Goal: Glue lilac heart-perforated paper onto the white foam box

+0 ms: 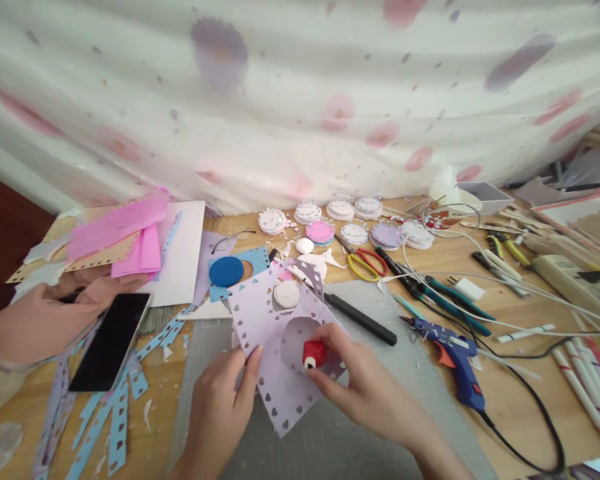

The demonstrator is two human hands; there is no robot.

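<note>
My left hand (pixel 225 393) pinches the left edge of a lilac paper sheet (pixel 265 320) between thumb and fingers. Heart-shaped holes line the sheet's borders, and a large round opening (pixel 297 343) shows near its middle. In my right hand (pixel 353 377), thumb and forefinger grip a small red object (pixel 314 352) with a white, dark-centred end, over that opening; its exact kind is unclear. A white round disc (pixel 286 294) lies on the sheet's upper part. Beneath the sheet is a grey cutting mat (pixel 375 300), with a black pen-shaped tool (pixel 363 320) just to the right.
Rows of paper discs (pixel 340 210) stand at the back. A blue glue gun (pixel 453 357), scissors (pixel 363 261), pliers (pixel 457 303) and tangled cables lie right. Left are a phone (pixel 111 342), pink paper (pixel 125 230), blue strips (pixel 120 427) and a blue disc (pixel 226 271).
</note>
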